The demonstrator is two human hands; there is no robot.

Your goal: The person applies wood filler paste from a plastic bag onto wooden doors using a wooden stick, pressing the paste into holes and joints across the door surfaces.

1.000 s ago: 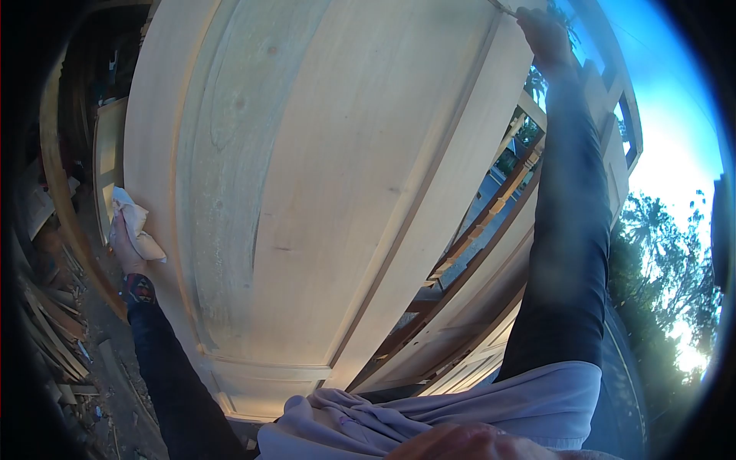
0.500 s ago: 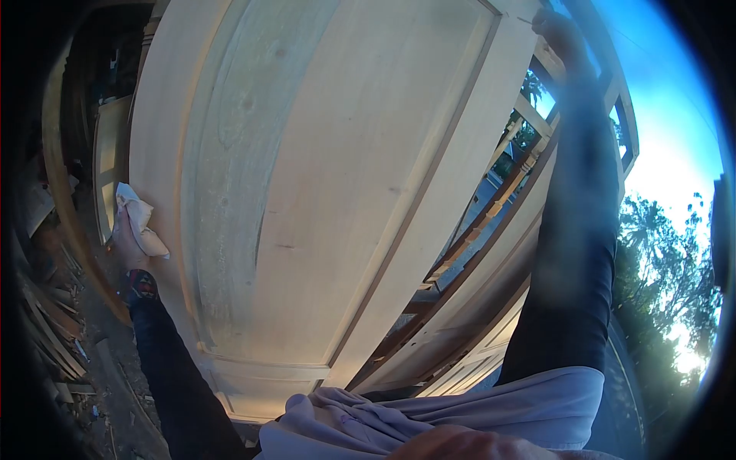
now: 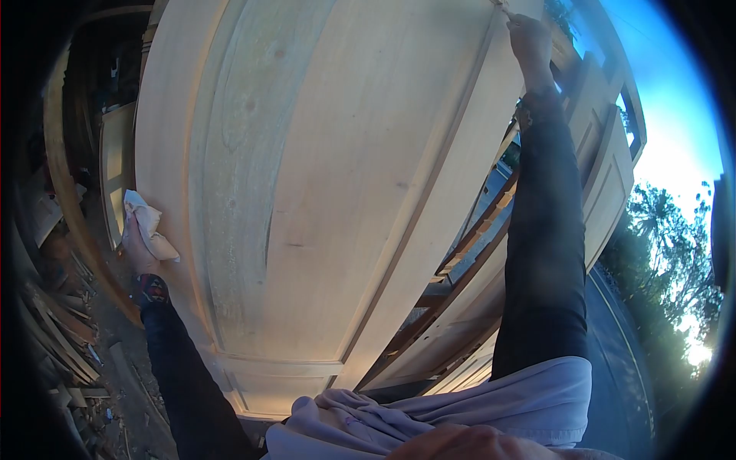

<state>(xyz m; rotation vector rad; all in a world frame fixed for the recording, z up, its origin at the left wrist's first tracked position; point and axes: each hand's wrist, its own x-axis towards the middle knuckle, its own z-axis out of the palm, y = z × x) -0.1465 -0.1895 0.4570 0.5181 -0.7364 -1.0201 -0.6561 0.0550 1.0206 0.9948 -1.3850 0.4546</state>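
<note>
A large pale wooden panelled door (image 3: 330, 192) fills the middle of the view, its bare surface marked with knots and a greenish-grey strip. At its left edge my left hand (image 3: 138, 247) is closed on a folded white cloth (image 3: 153, 228), which rests against the door. My right hand (image 3: 530, 44) reaches to the door's far upper right, fingers closed. Something thin and light sticks out from those fingers toward the panel moulding; its kind cannot be made out.
Other wooden doors and frames (image 3: 606, 165) lean on the right, with a turned spindle piece (image 3: 479, 230) between. Scrap wood (image 3: 65, 326) litters the ground at left, beside a curved wooden strip (image 3: 65, 176). A road (image 3: 621, 337) and trees (image 3: 667, 253) lie beyond.
My right hand has come from beyond the door's right edge onto its upper right part, moving left. The left hand keeps the cloth at the left edge. The view has shifted slightly.
</note>
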